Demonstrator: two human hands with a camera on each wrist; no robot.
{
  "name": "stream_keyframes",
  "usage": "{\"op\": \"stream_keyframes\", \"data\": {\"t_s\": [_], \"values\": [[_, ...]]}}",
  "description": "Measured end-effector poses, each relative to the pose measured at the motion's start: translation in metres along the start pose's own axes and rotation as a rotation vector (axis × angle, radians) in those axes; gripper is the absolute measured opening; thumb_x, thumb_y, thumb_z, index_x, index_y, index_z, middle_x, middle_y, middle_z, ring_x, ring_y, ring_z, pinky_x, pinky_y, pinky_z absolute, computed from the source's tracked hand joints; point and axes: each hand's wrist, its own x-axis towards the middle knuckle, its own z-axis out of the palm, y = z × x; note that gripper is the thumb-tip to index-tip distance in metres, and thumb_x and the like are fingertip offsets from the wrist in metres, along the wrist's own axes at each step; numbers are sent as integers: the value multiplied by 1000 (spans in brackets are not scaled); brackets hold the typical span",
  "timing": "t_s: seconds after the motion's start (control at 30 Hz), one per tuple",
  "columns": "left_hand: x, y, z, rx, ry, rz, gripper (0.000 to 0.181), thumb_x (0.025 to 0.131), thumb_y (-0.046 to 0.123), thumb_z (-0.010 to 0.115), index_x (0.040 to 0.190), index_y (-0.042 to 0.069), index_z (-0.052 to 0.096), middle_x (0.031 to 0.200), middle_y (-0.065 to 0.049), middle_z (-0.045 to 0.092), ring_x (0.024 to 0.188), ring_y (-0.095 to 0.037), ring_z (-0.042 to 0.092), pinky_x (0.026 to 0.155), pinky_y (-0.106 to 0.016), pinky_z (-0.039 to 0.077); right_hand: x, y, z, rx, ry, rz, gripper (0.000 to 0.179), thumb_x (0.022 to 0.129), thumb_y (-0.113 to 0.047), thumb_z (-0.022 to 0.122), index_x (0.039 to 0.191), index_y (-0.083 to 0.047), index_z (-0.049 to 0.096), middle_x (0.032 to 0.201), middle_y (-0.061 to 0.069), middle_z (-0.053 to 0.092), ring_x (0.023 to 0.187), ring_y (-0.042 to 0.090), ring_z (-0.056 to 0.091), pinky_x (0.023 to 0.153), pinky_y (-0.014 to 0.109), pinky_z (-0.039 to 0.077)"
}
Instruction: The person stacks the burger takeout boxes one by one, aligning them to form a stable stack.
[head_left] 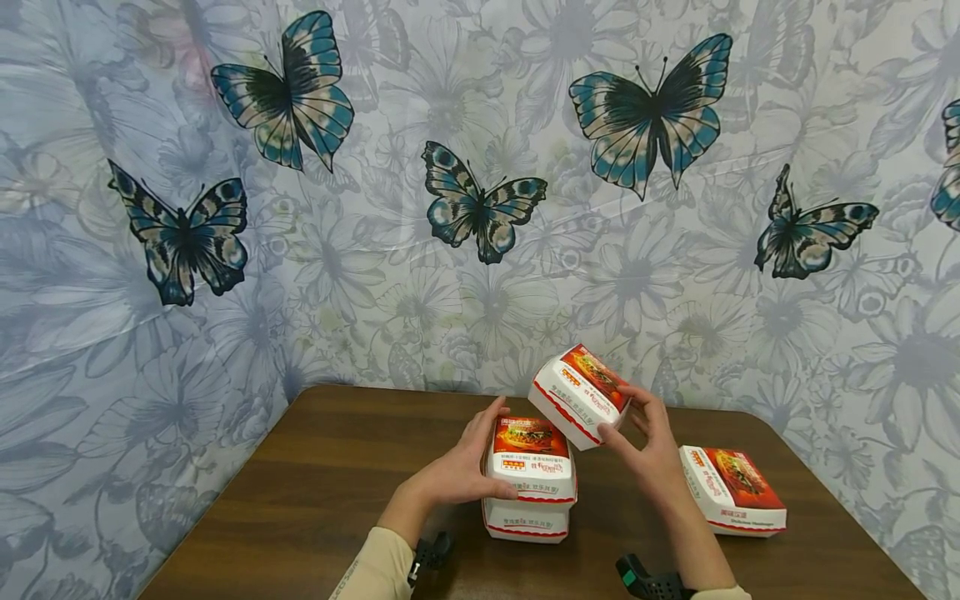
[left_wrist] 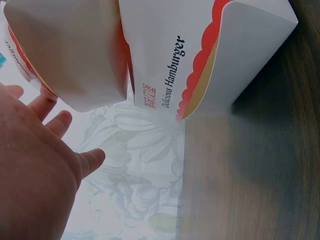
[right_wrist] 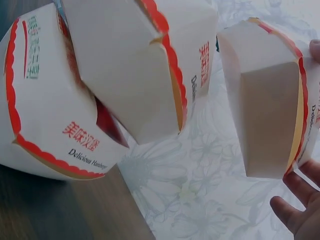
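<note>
Two white-and-red hamburger boxes stand stacked near the table's front middle. My left hand (head_left: pixel 457 471) grips the upper box (head_left: pixel 531 454) by its left side, thumb at the front and fingers toward the back. Beneath it the lower box (head_left: pixel 527 521) rests on the table. Up and to the right, my right hand (head_left: pixel 651 450) holds a third hamburger box (head_left: pixel 576 396), tilted in the air, by its right side. In the right wrist view the held box (right_wrist: pixel 270 110) hangs apart from the stack, its plain underside showing.
Another hamburger box (head_left: pixel 735 492) lies on the brown wooden table (head_left: pixel 315 500), right of my right forearm. A wall covering with butterflies (head_left: pixel 483 200) rises directly behind the table. Dark straps (head_left: pixel 648 579) sit on both wrists.
</note>
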Motion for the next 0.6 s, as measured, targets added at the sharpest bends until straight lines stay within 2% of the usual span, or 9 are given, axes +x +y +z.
{"op": "stream_keyframes", "data": {"t_s": [0.2,0.4,0.6], "values": [[0,-1,1,-22,-2,-9,121,75,42,86,158,43,-3,162,3,18,147,-16,19,117,-51,32,-1,-1,0,15,-56,-60,59,91,-6,68,144,-12,43,149,4,40,127,-1,40,102,20,36],[-1,0,1,-34,-8,-22,122,76,44,86,159,37,-2,160,6,18,145,-16,21,116,-50,33,-3,-4,-1,5,-123,-66,58,91,-8,68,143,-15,43,152,1,38,124,3,47,103,24,39],[-1,2,1,-26,-13,-24,125,75,45,86,160,33,-5,160,4,16,146,-16,23,117,-50,32,-4,-5,0,33,-173,-64,56,92,-8,67,143,-14,43,155,4,36,131,0,41,105,28,38]]}}
